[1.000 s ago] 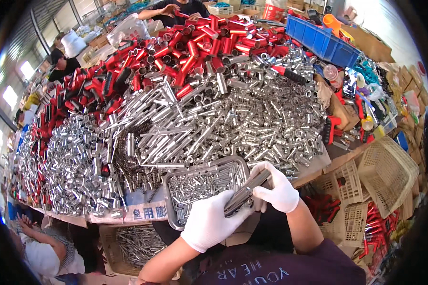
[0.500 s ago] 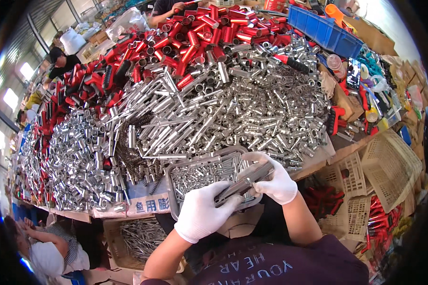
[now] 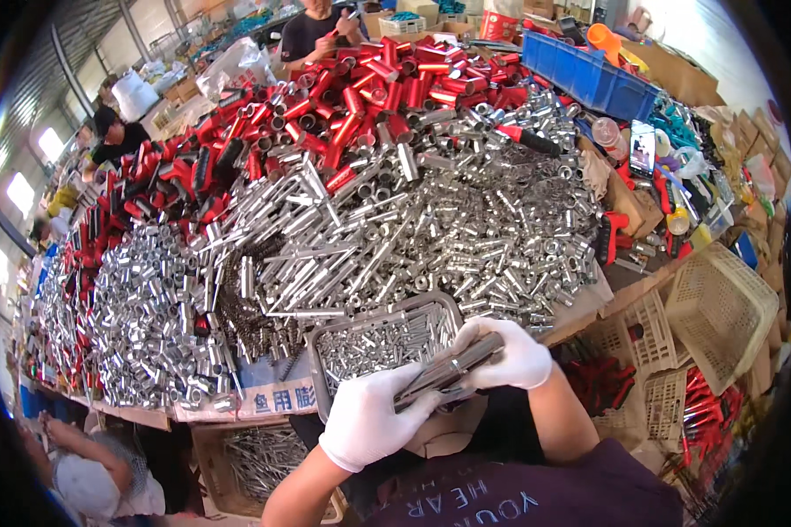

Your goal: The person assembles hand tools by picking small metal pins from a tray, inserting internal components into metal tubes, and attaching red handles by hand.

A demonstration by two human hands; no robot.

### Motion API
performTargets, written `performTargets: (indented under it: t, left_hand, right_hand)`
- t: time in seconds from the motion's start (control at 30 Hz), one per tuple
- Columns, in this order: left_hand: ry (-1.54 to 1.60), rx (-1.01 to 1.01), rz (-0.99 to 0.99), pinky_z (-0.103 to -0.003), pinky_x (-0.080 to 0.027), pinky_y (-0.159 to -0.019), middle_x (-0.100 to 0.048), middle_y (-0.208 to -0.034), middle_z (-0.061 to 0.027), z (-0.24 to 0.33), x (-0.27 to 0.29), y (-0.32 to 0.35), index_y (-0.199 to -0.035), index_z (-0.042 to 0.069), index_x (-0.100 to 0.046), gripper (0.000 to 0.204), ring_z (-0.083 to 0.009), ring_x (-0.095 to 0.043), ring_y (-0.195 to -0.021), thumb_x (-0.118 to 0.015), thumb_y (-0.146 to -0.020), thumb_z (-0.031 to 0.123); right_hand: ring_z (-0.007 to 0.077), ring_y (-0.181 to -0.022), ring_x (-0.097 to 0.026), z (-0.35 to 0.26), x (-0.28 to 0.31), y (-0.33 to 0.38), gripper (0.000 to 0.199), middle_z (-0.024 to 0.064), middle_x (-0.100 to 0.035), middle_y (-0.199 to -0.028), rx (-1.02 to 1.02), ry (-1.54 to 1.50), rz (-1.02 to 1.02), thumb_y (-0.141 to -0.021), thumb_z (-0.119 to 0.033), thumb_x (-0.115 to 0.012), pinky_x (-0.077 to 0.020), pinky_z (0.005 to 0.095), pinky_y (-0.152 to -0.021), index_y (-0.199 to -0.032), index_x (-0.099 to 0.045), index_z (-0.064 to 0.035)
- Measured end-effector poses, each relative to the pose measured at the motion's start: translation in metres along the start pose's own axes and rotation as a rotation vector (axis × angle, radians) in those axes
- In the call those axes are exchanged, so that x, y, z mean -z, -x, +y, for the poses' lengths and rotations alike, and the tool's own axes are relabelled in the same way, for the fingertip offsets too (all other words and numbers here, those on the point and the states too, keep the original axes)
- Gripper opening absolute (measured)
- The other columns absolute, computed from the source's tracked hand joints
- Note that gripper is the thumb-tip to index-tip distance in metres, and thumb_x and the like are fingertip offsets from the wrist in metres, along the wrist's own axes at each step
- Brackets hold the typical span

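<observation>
White gloves cover both of my hands. My left hand (image 3: pixel 373 417) is closed round the lower left end of a bundle of grey metal rods (image 3: pixel 453 367). At its upper right end, my right hand (image 3: pixel 510 356) grips the same bundle, which slants up to the right. Just beyond them lies a grey plastic tray (image 3: pixel 315 369) with small bolts (image 3: pixel 369 344) in it; my hands and the rods cover its near right part. The fingertips under the bundle are partly hidden.
Behind the tray spread heaps of shiny metal rods (image 3: pixel 312 272), small fittings (image 3: pixel 501 220), short sleeves (image 3: pixel 149 307) and red tubes (image 3: pixel 351 105). A blue bin (image 3: pixel 589 79) and a phone (image 3: pixel 642 147) are at the far right. Beige crates (image 3: pixel 721 316) stand at the right. Co-workers (image 3: pixel 316 35) are nearby.
My hands still hold the rod bundle, with the right hand now wrapped further over its upper end. The view has tilted up a little, showing more of the far co-worker. The phone screen looks brighter.
</observation>
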State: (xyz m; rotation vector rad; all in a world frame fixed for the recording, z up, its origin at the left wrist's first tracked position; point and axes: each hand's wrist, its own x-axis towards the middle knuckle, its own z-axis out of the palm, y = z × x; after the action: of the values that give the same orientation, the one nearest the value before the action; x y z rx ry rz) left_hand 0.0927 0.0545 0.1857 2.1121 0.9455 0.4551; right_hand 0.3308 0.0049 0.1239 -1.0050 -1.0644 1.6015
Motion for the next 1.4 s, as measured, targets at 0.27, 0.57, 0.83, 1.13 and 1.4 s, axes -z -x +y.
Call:
performTargets:
  t: [0.27,0.57,0.83,1.13,1.4]
  left_hand:
    - [-0.141,-0.025,0.166,-0.034,-0.053,-0.062,-0.067,-0.072,-0.0182,0.008,-0.01,-0.003,-0.095,0.003,-0.072,0.023,-0.0311,-0.07,-0.068,-0.075,-0.075,0.014]
    - [-0.28,0.013,0.058,-0.039,-0.053,-0.065,-0.069,-0.083,-0.0175,0.034,-0.004,-0.009,-0.098,0.008,-0.072,0.023,-0.0359,-0.068,-0.078,-0.075,-0.08,0.022]
    - [-0.131,-0.019,0.061,-0.032,-0.055,-0.065,-0.071,-0.075,-0.0138,0.03,-0.013,-0.024,-0.096,0.004,-0.073,0.029,-0.024,-0.072,-0.069,-0.079,-0.073,0.02]
    - [0.015,-0.034,0.151,-0.032,-0.054,-0.067,-0.071,-0.08,-0.0194,0.018,-0.015,-0.042,-0.101,-0.004,-0.07,0.032,-0.022,-0.071,-0.071,-0.076,-0.076,0.016]
    - [-0.403,-0.247,-0.053,-0.041,-0.052,-0.063,-0.067,-0.073,-0.0162,-0.008,-0.004,-0.13,-0.094,0.009,-0.071,0.027,-0.0338,-0.066,-0.066,-0.064,-0.09,0.035]
  right_hand:
    - [0.0087,-0.063,-0.063,-0.011,-0.019,-0.009,0.029,0.0045,-0.068,-0.082,0.203,0.102,0.1,-0.077,-0.005,-0.074,-0.0446,0.0221,-0.047,-0.102,-0.059,-0.0043]
    - [0.0123,-0.059,-0.063,-0.023,-0.016,0.0,0.029,0.0054,-0.062,-0.075,0.007,0.017,0.059,-0.085,-0.001,-0.066,-0.0509,0.0247,-0.05,-0.109,-0.05,-0.002]
    - [0.01,-0.047,-0.055,-0.016,0.0,0.008,0.029,0.0033,-0.058,-0.073,-0.021,0.033,0.098,-0.086,-0.002,-0.065,-0.0444,0.0237,-0.042,-0.109,-0.048,-0.0051]
    - [0.0186,-0.101,-0.062,0.036,-0.011,-0.02,0.041,0.0107,-0.064,-0.112,0.264,-0.323,0.32,-0.093,-0.019,-0.063,-0.0496,0.0328,-0.089,-0.127,-0.052,0.0021]
    - [0.0201,-0.074,-0.064,0.037,0.0,-0.042,0.033,0.0095,-0.066,-0.088,0.261,-0.84,0.646,-0.1,-0.031,-0.042,-0.0547,0.0359,-0.072,-0.106,-0.059,-0.0032]
